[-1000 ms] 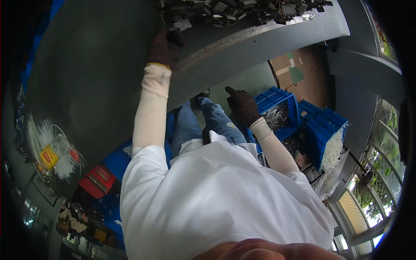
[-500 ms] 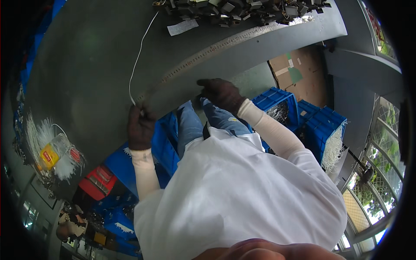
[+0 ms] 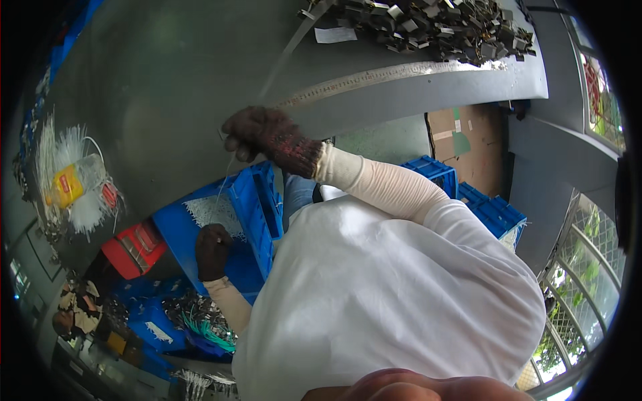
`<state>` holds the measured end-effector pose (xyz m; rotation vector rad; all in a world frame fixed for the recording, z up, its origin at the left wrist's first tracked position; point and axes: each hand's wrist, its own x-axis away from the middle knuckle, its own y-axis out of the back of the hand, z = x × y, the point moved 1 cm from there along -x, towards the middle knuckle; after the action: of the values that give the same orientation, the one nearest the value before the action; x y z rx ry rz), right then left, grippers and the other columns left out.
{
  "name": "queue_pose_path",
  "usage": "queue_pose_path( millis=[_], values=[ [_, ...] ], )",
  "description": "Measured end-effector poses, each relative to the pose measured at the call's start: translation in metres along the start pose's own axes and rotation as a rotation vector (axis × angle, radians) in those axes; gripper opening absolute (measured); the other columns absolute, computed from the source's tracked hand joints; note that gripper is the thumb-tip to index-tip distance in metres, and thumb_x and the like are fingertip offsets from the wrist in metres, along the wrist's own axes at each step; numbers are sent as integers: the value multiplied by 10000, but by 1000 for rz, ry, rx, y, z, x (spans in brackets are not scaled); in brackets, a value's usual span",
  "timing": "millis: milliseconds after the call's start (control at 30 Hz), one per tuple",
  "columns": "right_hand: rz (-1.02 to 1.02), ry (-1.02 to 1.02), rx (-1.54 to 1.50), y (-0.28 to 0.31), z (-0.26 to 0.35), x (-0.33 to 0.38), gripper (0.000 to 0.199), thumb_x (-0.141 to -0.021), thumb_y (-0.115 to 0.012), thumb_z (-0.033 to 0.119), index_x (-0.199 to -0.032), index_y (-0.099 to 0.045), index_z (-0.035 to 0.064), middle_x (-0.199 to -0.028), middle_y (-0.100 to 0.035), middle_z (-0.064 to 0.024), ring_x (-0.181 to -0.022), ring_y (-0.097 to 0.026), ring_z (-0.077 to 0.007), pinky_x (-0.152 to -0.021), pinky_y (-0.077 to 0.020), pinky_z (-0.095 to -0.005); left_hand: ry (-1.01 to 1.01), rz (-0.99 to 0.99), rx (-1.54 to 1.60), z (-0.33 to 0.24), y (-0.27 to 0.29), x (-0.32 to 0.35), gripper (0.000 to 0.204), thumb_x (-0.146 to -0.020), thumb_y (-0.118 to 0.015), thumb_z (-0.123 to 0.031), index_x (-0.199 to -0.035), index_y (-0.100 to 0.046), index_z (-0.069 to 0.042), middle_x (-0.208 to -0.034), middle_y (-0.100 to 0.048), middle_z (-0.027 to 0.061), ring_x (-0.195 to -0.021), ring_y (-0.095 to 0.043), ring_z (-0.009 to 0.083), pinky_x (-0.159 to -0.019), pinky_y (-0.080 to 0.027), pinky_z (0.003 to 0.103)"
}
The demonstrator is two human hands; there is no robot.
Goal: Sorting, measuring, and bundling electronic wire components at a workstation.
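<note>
On my feed I saw a white strand (image 3: 226, 180) slanting from just under the right hand (image 3: 264, 137) toward the left hand (image 3: 213, 251), which hung over a blue bin (image 3: 176, 230). Both had curled fingers; whether either clamped the strand, I couldn't tell. Dark parts (image 3: 441, 30) lay well beyond the right grip.

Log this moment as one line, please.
Left hand: dark-gloved, over blue plastic crate | Right hand: dark-gloved, over grey-green tabletop | Grips: unclear | Ahead: blurred pale strip, heaped small dark parts
</note>
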<state>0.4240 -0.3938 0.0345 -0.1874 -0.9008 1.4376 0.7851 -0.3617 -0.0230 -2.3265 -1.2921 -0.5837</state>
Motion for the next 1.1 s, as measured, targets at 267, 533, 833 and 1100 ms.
queue_pose_path(
  millis=[267,533,833,1100],
  values=[
    [-386,86,-208,120,-38,38,341,-971,-573,276,-1192,-572,16,-1038,-654,-107,-842,-646,-172,-746,-547,-301,-122,-483,-202,-4,-4,-57,155,-950,-570,-175,-950,-563,-20,-786,-507,11,-677,-438,73,-591,-370,242],
    [-515,-27,1053,201,-25,96,269,-969,-548,226,-1194,-574,81,-753,-626,-37,-572,-575,-135,-480,-463,-274,-211,-583,-507,8,-30,-172,338,-912,-645,-182,-1200,-596,-12,-1087,-633,126,-1030,-590,214,-916,-468,319],
    [-726,107,1362,237,-32,85,223,-918,-578,271,-1084,-616,129,-752,-657,-152,-617,-648,-331,-610,-520,-418,-274,-481,-530,22,-35,-212,271,-924,-609,-220,-1108,-648,-24,-1072,-652,148,-990,-617,253,-920,-464,344],
    [-944,194,729,300,-41,86,343,-869,-640,329,-1045,-651,35,-827,-700,-156,-785,-681,-332,-746,-524,-424,-237,-627,-602,6,-66,-208,242,-901,-635,-184,-1048,-649,7,-1007,-667,112,-941,-623,219,-889,-472,337]
  ],
)
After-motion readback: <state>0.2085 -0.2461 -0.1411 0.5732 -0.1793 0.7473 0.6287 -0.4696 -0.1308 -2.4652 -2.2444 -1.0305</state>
